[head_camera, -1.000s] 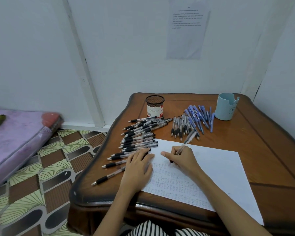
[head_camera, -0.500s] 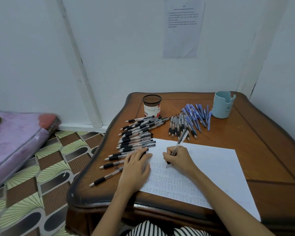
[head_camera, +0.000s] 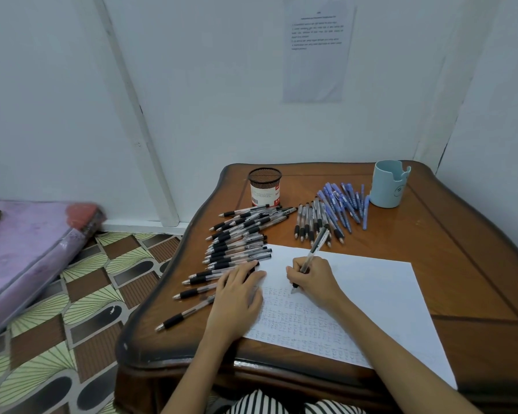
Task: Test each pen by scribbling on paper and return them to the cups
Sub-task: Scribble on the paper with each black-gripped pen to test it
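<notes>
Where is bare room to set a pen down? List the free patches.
Free: the brown wooden table right of the white paper sheet, nearer than the light-blue plastic cup; also the far strip between that cup and the black mesh cup. Crowded: black-grip pens fill the left side beside the left hand, and blue pens lie ahead of the paper.

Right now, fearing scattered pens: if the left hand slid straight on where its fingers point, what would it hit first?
Probably the black pens lying just ahead of the left hand; the nearest may already touch it.
</notes>
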The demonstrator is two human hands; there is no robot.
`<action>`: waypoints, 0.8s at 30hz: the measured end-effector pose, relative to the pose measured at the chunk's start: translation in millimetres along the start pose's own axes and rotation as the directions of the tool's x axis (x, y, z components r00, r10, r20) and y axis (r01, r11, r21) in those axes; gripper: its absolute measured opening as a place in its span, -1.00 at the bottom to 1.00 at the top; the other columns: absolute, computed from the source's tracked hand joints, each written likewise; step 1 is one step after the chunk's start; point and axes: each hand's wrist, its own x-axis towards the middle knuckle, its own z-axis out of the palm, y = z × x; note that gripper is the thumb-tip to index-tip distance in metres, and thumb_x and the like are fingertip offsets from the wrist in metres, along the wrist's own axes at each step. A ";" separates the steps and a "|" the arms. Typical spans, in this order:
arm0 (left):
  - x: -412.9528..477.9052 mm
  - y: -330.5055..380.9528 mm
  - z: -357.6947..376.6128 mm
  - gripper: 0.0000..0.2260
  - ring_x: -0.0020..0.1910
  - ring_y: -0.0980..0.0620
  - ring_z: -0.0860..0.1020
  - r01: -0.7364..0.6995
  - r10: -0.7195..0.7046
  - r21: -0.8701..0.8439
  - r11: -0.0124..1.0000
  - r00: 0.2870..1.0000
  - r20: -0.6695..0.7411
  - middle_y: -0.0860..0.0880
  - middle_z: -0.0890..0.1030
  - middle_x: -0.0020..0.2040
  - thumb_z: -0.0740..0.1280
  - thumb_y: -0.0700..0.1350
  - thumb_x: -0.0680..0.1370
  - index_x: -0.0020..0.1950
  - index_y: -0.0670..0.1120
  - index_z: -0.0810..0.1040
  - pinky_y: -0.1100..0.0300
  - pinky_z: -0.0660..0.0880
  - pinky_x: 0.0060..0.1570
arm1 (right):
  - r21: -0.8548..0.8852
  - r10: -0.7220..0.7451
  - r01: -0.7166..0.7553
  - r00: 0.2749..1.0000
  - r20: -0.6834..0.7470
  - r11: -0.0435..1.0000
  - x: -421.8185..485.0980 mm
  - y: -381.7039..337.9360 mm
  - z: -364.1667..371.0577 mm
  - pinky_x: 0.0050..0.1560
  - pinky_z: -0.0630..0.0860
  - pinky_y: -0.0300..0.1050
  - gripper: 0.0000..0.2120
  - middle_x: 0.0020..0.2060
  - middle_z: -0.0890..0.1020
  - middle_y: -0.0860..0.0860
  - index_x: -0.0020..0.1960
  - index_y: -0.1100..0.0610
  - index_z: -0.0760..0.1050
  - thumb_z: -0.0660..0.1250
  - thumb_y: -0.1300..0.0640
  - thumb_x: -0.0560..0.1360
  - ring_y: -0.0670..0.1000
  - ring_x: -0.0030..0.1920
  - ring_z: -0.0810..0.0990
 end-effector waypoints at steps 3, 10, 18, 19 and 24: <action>0.2 -0.8 -0.6 -0.65 0.48 0.19 0.03 0.002 -0.002 0.000 1.000 1.000 0.002 0.15 0.14 0.50 0.08 -0.02 0.63 0.42 0.12 0.30 0.21 -0.17 0.42 | 0.002 -0.021 0.021 1.000 0.000 1.000 -0.4 -0.4 0.0 -0.47 0.26 -0.32 -0.56 -0.60 0.32 -0.04 -0.52 0.10 0.29 0.35 0.27 0.47 -0.12 -0.52 0.28; 0.5 0.1 -0.7 -0.65 0.48 0.19 0.03 0.003 -0.003 0.002 1.000 1.000 0.013 0.15 0.14 0.51 0.08 -0.02 0.62 0.42 0.12 0.30 0.19 -0.15 0.44 | -0.045 -0.047 0.046 0.999 -0.025 0.998 -0.2 1.7 -0.2 -0.41 0.29 -0.34 -0.54 -0.63 0.31 -0.11 -0.53 0.07 0.27 0.35 0.28 0.46 -0.14 -0.51 0.30; 0.1 0.3 -0.9 -0.65 0.48 0.19 0.02 0.006 -0.006 0.012 1.000 1.000 0.014 0.15 0.13 0.51 0.07 -0.02 0.63 0.43 0.13 0.28 0.21 -0.17 0.43 | -0.054 -0.061 0.058 0.997 -0.043 0.997 0.8 2.5 0.1 -0.38 0.23 -0.29 -0.58 -0.55 0.27 0.02 -0.49 0.12 0.23 0.32 0.29 0.46 -0.09 -0.47 0.25; 0.1 0.2 -0.7 -0.65 0.48 0.19 0.02 0.007 -0.007 0.009 1.000 1.000 0.013 0.15 0.13 0.51 0.07 -0.02 0.63 0.43 0.13 0.28 0.21 -0.17 0.43 | -0.059 -0.065 0.063 0.997 -0.036 0.996 0.9 2.4 0.1 -0.37 0.24 -0.30 -0.58 -0.56 0.28 0.01 -0.49 0.11 0.23 0.33 0.28 0.47 -0.10 -0.47 0.26; -0.5 0.3 -0.8 -0.65 0.48 0.19 0.03 0.009 -0.009 0.005 1.000 1.000 0.010 0.15 0.14 0.51 0.08 -0.01 0.63 0.42 0.12 0.29 0.19 -0.15 0.43 | -0.064 -0.014 0.012 0.999 -0.040 0.998 -1.0 -3.7 0.2 -0.35 0.29 -0.23 -0.53 -0.58 0.31 -0.05 -0.48 0.12 0.25 0.32 0.01 0.52 -0.05 -0.47 0.31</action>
